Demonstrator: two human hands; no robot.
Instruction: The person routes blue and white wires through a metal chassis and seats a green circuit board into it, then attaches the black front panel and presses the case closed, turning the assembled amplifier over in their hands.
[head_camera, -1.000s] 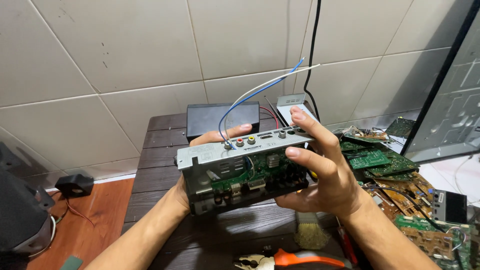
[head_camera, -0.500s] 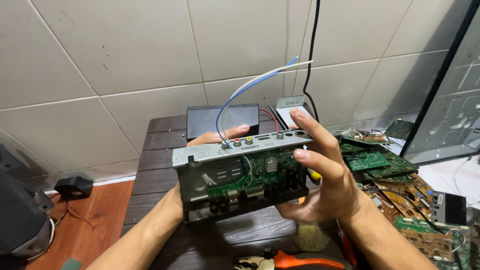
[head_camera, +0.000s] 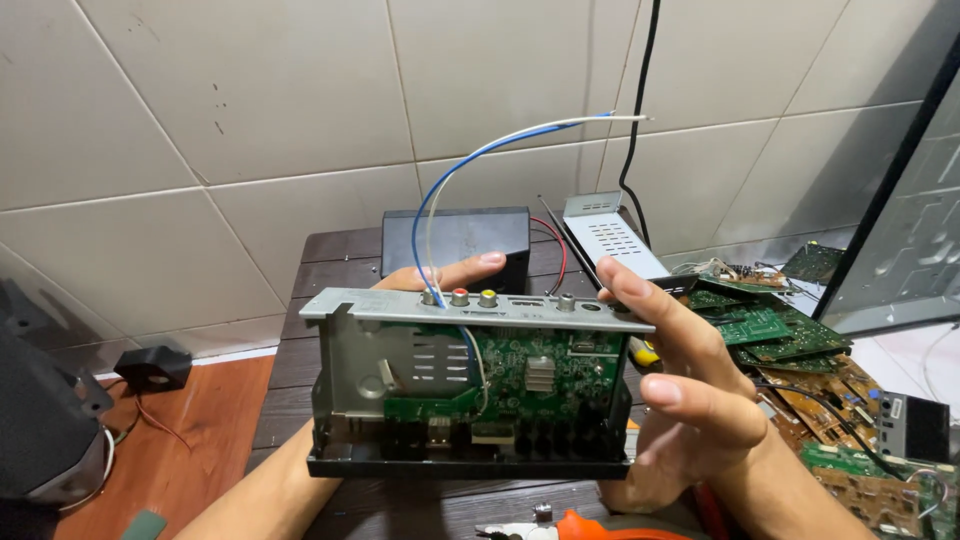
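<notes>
Grey metal set-top box chassis (head_camera: 470, 385), its green circuit board (head_camera: 520, 365) exposed, is held tilted above the dark wooden surface (head_camera: 330, 260). The left hand (head_camera: 450, 272) wraps behind it; the right hand (head_camera: 680, 400) grips its right end, fingers curled.

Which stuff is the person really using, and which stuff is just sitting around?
In use:
- open metal box with a green circuit board
- blue and white wires
- left hand behind the box
- right hand gripping its side

Lying about:
- black box
- pile of circuit boards
- orange-handled pliers
- grey casing
</notes>
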